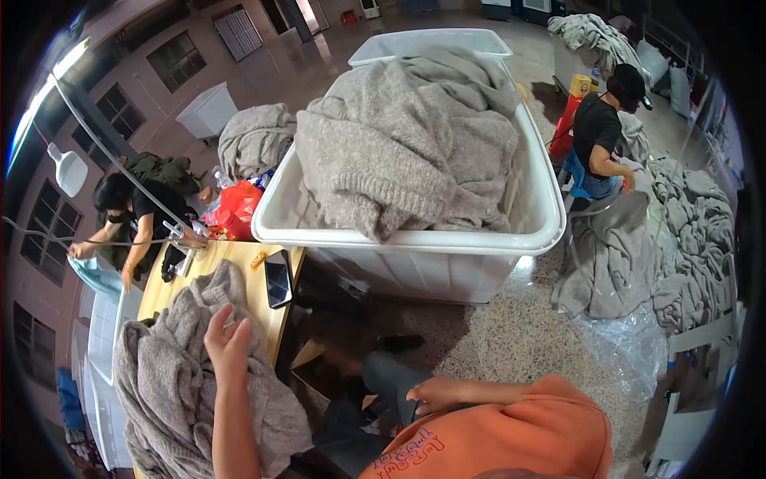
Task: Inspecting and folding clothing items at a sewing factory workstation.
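My left hand (228, 342) is raised over a grey-beige knitted sweater (171, 367) heaped on the wooden table (246, 281). Its fingers are partly bent and apart, with nothing I can make out between them. My right hand (435, 395) rests by my thigh, its fingers loosely stretched and holding nothing visible. Ahead stands a large white plastic bin (415, 239), where more grey-beige knitwear (399, 144) is piled above the rim. A dark phone (278, 279) lies at the table's right edge, beside a small orange-yellow object (258, 260).
A co-worker (144, 211) at the left handles light-blue cloth (100, 278). Another person (600, 140) sits at the right by heaped knitwear (690, 239) and clear plastic sheeting (622, 347). A red bag (238, 209) lies past the table, near another knit pile (257, 140).
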The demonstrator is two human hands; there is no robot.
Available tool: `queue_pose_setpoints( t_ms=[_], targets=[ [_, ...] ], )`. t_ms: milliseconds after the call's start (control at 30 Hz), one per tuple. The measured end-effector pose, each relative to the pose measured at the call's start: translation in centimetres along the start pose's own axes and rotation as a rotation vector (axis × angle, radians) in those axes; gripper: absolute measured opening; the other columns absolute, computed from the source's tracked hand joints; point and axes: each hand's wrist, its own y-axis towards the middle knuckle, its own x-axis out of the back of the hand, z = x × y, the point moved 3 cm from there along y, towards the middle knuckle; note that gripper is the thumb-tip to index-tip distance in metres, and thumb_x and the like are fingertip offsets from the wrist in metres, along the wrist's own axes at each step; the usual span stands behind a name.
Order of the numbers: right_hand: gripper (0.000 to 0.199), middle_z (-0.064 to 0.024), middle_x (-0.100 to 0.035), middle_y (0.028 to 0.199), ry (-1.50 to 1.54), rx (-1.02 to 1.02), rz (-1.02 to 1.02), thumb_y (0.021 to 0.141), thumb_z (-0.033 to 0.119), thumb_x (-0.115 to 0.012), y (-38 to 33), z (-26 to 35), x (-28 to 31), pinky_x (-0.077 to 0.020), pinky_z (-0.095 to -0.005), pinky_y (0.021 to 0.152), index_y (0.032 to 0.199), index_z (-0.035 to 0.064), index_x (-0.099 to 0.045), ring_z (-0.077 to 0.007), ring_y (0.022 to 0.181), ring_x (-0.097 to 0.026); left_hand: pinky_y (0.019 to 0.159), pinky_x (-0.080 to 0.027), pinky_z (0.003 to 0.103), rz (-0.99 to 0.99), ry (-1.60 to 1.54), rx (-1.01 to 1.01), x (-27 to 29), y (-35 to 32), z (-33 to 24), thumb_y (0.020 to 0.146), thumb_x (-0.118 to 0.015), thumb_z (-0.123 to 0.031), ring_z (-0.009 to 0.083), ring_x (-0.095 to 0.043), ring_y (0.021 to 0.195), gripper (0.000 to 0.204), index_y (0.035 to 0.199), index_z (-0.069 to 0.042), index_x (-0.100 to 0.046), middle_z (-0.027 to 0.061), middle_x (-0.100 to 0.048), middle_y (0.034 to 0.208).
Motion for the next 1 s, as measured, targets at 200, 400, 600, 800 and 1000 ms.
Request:
queue_pose_setpoints(
  t_ms=[200,400,600,800,1000],
  targets=[
    [0.038,-0.0177,-0.058,0.101,-0.145,0.094,-0.033,0.073,0.024,-0.061,2.2,1.3,-1.8,-0.0444,-0.0412,0.077,0.104,0.0033,-0.055,-0.0339,0.093,-0.055,0.086,-0.042,0.032,-0.199,0.079,-0.185,10.0,-4.4,4.1,0.072,-0.063,-0.001,0.0209,-0.049,0.107,0.045,0.115,0.001,-0.048,0.0104,-0.047,0.12],
    [0.038,-0.0181,-0.058,0.101,-0.239,0.039,0.1,0.073,0.023,-0.06,3.1,2.7,-2.4,-0.0434,-0.0412,0.08,0.104,0.0018,-0.055,-0.0343,0.095,-0.054,0.089,-0.039,0.038,-0.748,1.106,-0.432,19.0,-8.3,2.4,0.065,-0.07,-0.018,0.0344,-0.048,0.106,0.053,0.112,-0.002,-0.05,0.0193,-0.046,0.118],
    [0.035,-0.0199,-0.058,0.1,-0.438,0.081,0.192,0.073,0.021,-0.061,5.8,5.6,-3.7,-0.0441,-0.041,0.079,0.101,0.001,-0.056,-0.0348,0.093,-0.055,0.08,-0.042,0.041,-0.67,1.125,0.031,27.1,-10.7,6.5,0.067,-0.068,-0.021,0.0314,-0.054,0.094,0.045,0.106,-0.005,-0.053,0.0163,-0.054,0.106],
    [0.035,-0.0208,-0.058,0.099,-0.481,0.076,0.204,0.073,0.02,-0.062,5.4,6.7,-4.0,-0.0442,-0.0402,0.079,0.1,-0.0002,-0.056,-0.0349,0.092,-0.055,0.085,-0.039,0.04,-1.035,1.167,-0.404,31.0,-11.8,9.0,0.069,-0.066,-0.023,0.0315,-0.05,0.099,0.04,0.103,-0.006,-0.055,0.0158,-0.055,0.103],
    [0.028,-0.0214,-0.058,0.09,-0.539,0.048,0.162,0.072,0.022,-0.061,5.5,6.2,-3.9,-0.0452,-0.043,0.074,0.087,-0.0004,-0.056,-0.0368,0.085,-0.056,0.097,-0.031,0.04,-1.386,1.071,0.57,43.6,-21.7,19.5,0.069,-0.068,-0.032,0.0331,-0.035,0.119,0.068,0.123,-0.003,-0.038,0.0186,-0.035,0.13]
  ],
)
